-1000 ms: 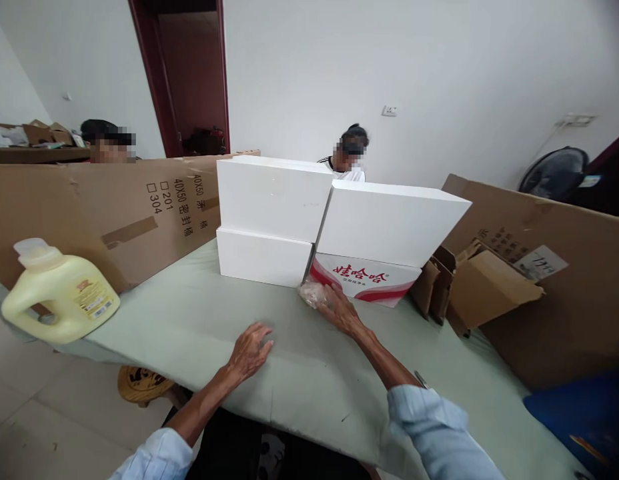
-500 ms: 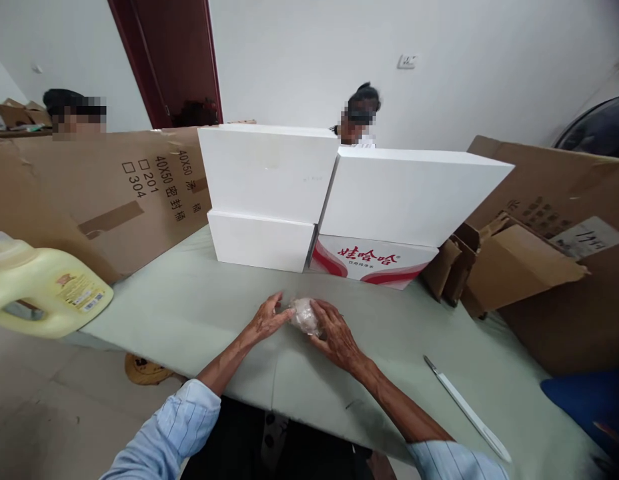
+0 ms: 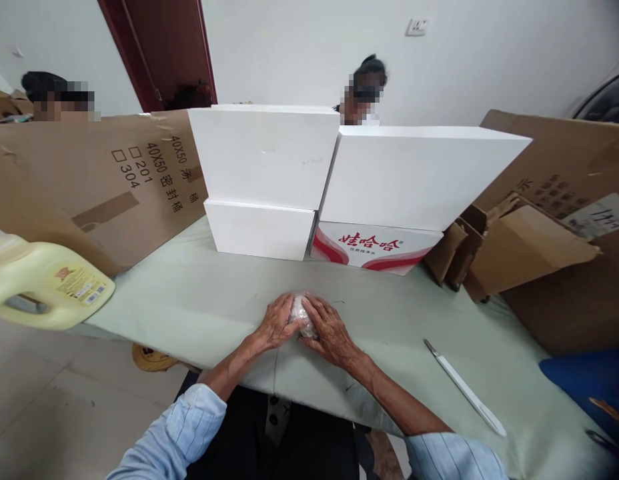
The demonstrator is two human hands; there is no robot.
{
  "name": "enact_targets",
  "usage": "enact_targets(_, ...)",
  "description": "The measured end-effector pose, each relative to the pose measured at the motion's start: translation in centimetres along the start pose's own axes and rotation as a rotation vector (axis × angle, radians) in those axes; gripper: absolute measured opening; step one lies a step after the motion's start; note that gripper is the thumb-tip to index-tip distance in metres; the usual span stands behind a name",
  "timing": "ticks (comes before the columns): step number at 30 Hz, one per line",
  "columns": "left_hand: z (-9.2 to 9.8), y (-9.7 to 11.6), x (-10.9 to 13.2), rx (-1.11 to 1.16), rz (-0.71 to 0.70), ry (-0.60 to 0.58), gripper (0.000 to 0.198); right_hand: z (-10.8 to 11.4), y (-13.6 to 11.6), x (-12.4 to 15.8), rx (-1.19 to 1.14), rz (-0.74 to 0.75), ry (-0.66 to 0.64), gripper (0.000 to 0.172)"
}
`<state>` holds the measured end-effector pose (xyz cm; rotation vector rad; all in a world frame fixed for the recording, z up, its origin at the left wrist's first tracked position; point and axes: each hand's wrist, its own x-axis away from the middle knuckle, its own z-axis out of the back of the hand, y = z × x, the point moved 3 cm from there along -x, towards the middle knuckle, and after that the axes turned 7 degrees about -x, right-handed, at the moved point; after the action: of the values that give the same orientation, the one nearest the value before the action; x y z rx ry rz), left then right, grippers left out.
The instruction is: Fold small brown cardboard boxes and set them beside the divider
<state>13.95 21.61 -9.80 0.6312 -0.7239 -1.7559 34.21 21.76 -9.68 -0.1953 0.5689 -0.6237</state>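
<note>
On the pale green tabletop (image 3: pixel 234 293), a small bundle in clear crinkled plastic wrap (image 3: pixel 300 312) sits between my two hands. What is inside the plastic cannot be made out. My left hand (image 3: pixel 278 321) presses against its left side, with the thumb along its near edge. From the right, my right hand (image 3: pixel 330 332) curls its fingers over the bundle. Parts of the bundle are hidden beneath the fingers. To the right of my right forearm lies a scalpel with a white handle (image 3: pixel 464 388), its blade end pointing away from me.
White boxes (image 3: pixel 264 157) and a red-and-white printed carton (image 3: pixel 374 247) stand stacked across the back. A yellow jug (image 3: pixel 49 283) is at left, before a large cardboard box (image 3: pixel 89 180). Opened cardboard (image 3: pixel 529 250) stands at right. Two people are behind the boxes.
My left hand has moved right and closed against the plastic bundle, from which its fingers were spread before. My right hand stays on it. The view has tilted slightly downward.
</note>
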Motion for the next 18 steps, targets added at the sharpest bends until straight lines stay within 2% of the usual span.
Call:
enact_targets(8,-0.4,0.0,0.5,-0.14,-0.027,0.0,0.072,0.6,0.1,0.0,-0.049,0.009,-0.01,0.095)
enact_targets(10,-0.6,0.0,0.6,-0.147,-0.02,0.005,0.074,1.0,0.8,0.1,-0.101,-0.137,0.064,0.089)
enact_targets(12,-0.7,-0.1,0.7,-0.146,-0.014,0.01,0.078,1.1,1.7,0.1,-0.165,-0.371,0.138,0.082)
enact_targets(14,-0.9,-0.2,0.8,-0.139,-0.014,0.013,0.083,0.8,2.1,0.0,-0.228,-0.51,0.125,0.078)
enact_targets(15,-0.9,-0.2,0.8,-0.135,-0.014,0.013,0.087,0.6,2.1,-0.2,-0.25,-0.515,0.095,0.076)
enact_targets(18,-1.0,-0.4,0.9,-0.117,-0.013,0.002,0.094,0.3,1.7,-0.9,-0.241,-0.399,0.045,0.07)
